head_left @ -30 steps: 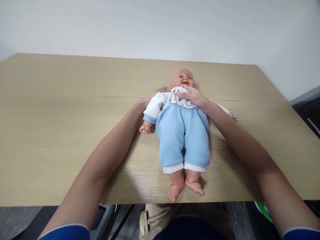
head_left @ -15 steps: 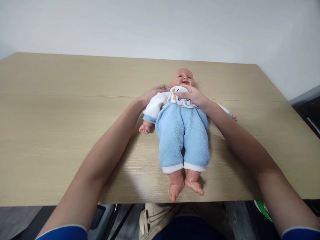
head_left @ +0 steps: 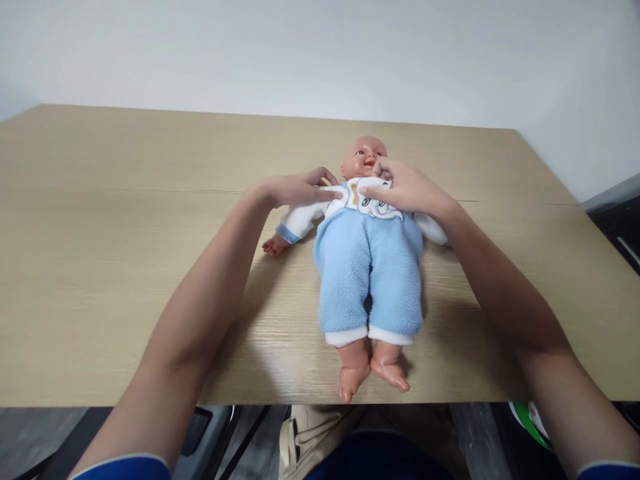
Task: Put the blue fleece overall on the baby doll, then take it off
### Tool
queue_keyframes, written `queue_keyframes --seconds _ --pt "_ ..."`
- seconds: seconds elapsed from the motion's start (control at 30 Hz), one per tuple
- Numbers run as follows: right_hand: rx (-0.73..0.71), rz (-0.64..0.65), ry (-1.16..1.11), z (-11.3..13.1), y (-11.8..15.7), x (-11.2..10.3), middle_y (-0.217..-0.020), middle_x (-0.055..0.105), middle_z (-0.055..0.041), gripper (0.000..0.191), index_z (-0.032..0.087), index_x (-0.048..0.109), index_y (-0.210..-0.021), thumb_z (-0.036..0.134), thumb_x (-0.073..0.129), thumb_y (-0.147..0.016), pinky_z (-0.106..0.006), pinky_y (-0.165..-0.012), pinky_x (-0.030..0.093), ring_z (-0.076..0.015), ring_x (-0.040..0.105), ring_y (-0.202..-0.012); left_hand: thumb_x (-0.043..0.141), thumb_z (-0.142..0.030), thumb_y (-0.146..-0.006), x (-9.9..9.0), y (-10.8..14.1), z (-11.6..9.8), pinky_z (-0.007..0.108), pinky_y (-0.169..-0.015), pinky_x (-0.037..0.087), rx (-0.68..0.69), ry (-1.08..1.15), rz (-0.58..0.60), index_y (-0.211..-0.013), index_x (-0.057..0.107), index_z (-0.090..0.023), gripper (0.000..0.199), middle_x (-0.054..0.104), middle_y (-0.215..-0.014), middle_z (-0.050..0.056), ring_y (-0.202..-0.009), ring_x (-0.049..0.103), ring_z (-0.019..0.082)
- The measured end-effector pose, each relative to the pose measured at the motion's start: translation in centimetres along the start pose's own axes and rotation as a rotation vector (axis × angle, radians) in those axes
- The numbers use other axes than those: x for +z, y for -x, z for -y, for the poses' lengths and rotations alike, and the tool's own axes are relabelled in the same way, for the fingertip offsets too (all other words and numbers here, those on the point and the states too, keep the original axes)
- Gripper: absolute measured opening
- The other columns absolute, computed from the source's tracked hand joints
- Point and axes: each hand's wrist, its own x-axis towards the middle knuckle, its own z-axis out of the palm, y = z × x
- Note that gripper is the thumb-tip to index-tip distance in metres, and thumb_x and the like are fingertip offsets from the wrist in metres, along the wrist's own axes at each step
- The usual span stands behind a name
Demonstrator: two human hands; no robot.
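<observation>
A bald baby doll (head_left: 353,368) lies on its back, feet toward me, in a fleecy romper (head_left: 345,273) with light blue legs, white sleeves and an animal face on the chest. My left hand (head_left: 300,189) is at the doll's shoulder on the left, thumb on the white cloth and fingers bent beside the neck. On the other side, my right hand (head_left: 413,189) has its thumb on the chest patch and its fingers curled at the collar, just under the chin. Both hands grip the romper's upper part. The doll's hand on the right is hidden behind my forearm.
The doll rests on a wide wooden table (head_left: 125,267) with a thin seam across it. A pale wall (head_left: 300,60) stands behind. At the right edge is a dark object (head_left: 617,217). Below the front edge are beige cloth (head_left: 315,440) and a green, round-edged item (head_left: 527,420).
My left hand has come up from beside the neck onto the shoulder. My right hand has shifted right, fingers bent more. The doll's arm on the left has swung outward, and the chest cloth has spread.
</observation>
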Motion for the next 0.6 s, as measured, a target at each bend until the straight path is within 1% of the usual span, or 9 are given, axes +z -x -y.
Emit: queue_keyframes --seconds 0.07,0.13,0.23,0.3,0.4,0.47,0.53,0.6 --pt "-0.041 -0.015 0.227 0.2 0.4 -0.9 -0.095 0.071 -0.0065 0.04 0.027 0.068 -0.088 0.048 0.101 -0.081 -0.038 -0.086 0.051 -0.0304 0.062 -0.102 0.095 -0.048 -0.079 0.0 -0.1 0.2 0.034 -0.091 0.056 0.021 0.011 0.015 -0.123 0.08 -0.025 0.052 0.083 -0.119 0.009 -0.112 0.074 0.032" --pt "-0.027 -0.019 0.39 0.1 0.7 -1.1 -0.095 0.072 -0.0075 0.039 0.026 0.068 -0.089 0.054 0.096 -0.085 -0.041 -0.086 0.049 -0.0303 0.062 -0.096 0.094 -0.046 -0.079 0.0 -0.2 0.3 0.034 -0.094 0.056 0.03 0.009 0.025 -0.124 0.081 -0.026 0.051 0.084 -0.123 0.008 -0.116 0.073 0.032" --pt "-0.005 -0.054 0.483 -0.5 1.6 -0.9 -0.101 0.076 -0.0092 0.035 0.025 0.068 -0.095 0.055 0.085 -0.094 -0.043 -0.089 0.048 -0.0303 0.064 -0.095 0.092 -0.048 -0.079 -0.1 -0.3 0.4 0.035 -0.099 0.055 0.043 -0.043 0.03 -0.127 0.08 -0.026 0.054 0.084 -0.125 0.009 -0.123 0.071 0.034" --pt "-0.044 -0.128 0.513 -1.4 2.8 -1.1 -0.109 0.077 -0.0106 0.031 0.025 0.068 -0.1 0.053 0.081 -0.097 -0.044 -0.093 0.05 -0.0311 0.066 -0.099 0.089 -0.053 -0.081 -0.3 -0.3 0.3 0.037 -0.103 0.054 0.057 -0.105 0.028 -0.131 0.078 -0.025 0.058 0.084 -0.129 0.011 -0.126 0.071 0.036" --pt "-0.123 -0.26 0.595 -3.5 6.1 -2.6 -0.117 0.076 -0.0129 0.031 0.025 0.069 -0.108 0.052 0.078 -0.097 -0.05 -0.104 0.053 -0.0327 0.069 -0.106 0.081 -0.059 -0.088 -0.6 0.0 -0.2 0.04 -0.106 0.054 0.076 -0.242 0.032 -0.135 0.075 -0.023 0.059 0.081 -0.136 0.012 -0.128 0.072 0.037" --pt "-0.134 -0.302 0.661 -5.2 9.0 -4.2 -0.122 0.076 -0.0142 0.036 0.025 0.069 -0.115 0.054 0.077 -0.095 -0.054 -0.108 0.053 -0.0349 0.07 -0.109 0.075 -0.058 -0.093 -0.5 0.4 -0.8 0.041 -0.107 0.055 0.111 -0.365 0.016 -0.134 0.074 -0.023 0.053 0.08 -0.138 0.012 -0.128 0.073 0.036" --pt "-0.121 -0.298 0.697 -6.9 12.2 -5.7 -0.127 0.076 -0.0154 0.046 0.025 0.068 -0.123 0.059 0.078 -0.094 -0.058 -0.112 0.054 -0.0381 0.07 -0.116 0.069 -0.051 -0.099 0.0 1.0 -1.5 0.044 -0.11 0.055 0.196 -0.486 -0.068 -0.128 0.075 -0.022 0.041 0.079 -0.135 0.013 -0.127 0.072 0.035" --pt "-0.085 -0.292 0.707 -8.3 15.0 -6.6 -0.13 0.075 -0.0168 0.054 0.026 0.067 -0.13 0.062 0.08 -0.093 -0.06 -0.111 0.056 -0.0408 0.07 -0.121 0.062 -0.044 -0.104 1.2 1.7 -2.3 0.048 -0.113 0.054 0.315 -0.552 -0.228 -0.121 0.075 -0.022 0.031 0.079 -0.13 0.014 -0.125 0.072 0.035"
